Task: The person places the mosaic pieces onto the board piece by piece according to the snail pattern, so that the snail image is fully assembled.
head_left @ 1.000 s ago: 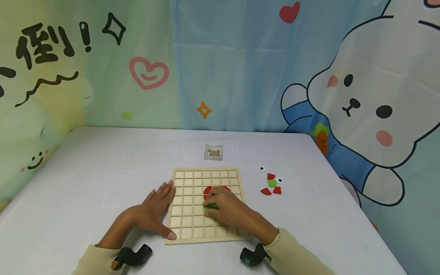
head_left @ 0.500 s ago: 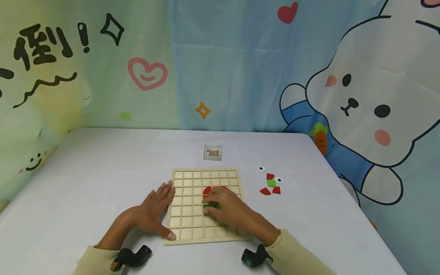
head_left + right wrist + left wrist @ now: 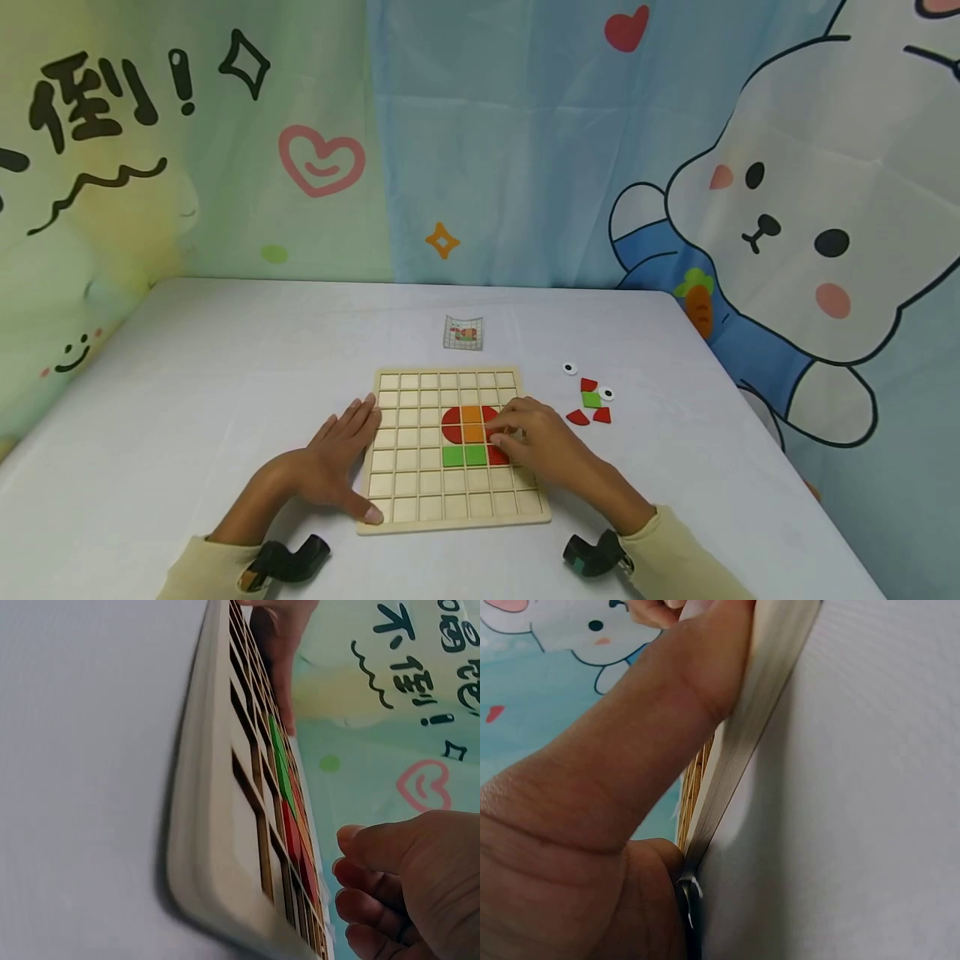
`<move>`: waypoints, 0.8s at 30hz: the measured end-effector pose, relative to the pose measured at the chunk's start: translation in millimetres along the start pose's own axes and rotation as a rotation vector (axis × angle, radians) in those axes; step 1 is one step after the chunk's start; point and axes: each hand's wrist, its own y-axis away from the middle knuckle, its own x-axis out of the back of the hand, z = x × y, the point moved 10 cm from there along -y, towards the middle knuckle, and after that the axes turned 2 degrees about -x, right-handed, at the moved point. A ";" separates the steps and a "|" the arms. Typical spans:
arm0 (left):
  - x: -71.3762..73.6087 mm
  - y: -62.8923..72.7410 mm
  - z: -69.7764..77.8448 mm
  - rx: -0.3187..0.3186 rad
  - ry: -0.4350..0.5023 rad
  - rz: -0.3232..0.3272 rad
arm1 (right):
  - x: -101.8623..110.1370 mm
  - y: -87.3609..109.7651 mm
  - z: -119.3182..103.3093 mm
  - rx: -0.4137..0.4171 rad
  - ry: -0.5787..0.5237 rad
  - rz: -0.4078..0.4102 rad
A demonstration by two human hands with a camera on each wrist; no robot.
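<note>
Two light-looking green square tiles (image 3: 453,456) suit edge-pinching; flat left hand (image 3: 336,460) touches wooden grid board (image 3: 407,509) left edge, right hand (image 3: 545,439) loosely curled.

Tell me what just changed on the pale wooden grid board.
The bare right hand moved rightward, clear of the two flat green squares and the flat orange squares, which now show fully on the board. I see nothing held. The bare left hand stayed at the board's left edge; the loose red and green pieces stayed right of it.
</note>
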 end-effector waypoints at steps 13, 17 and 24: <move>-0.9 0.3 0.8 -0.006 0.012 0.006 | 54.8 17.2 54.5 -0.072 0.038 0.144; -1.9 1.0 1.3 -0.001 0.009 0.001 | 61.6 24.8 74.6 -0.139 0.048 0.127; 2.2 2.5 3.6 0.006 0.000 0.004 | 62.8 31.0 97.7 -0.252 0.104 0.103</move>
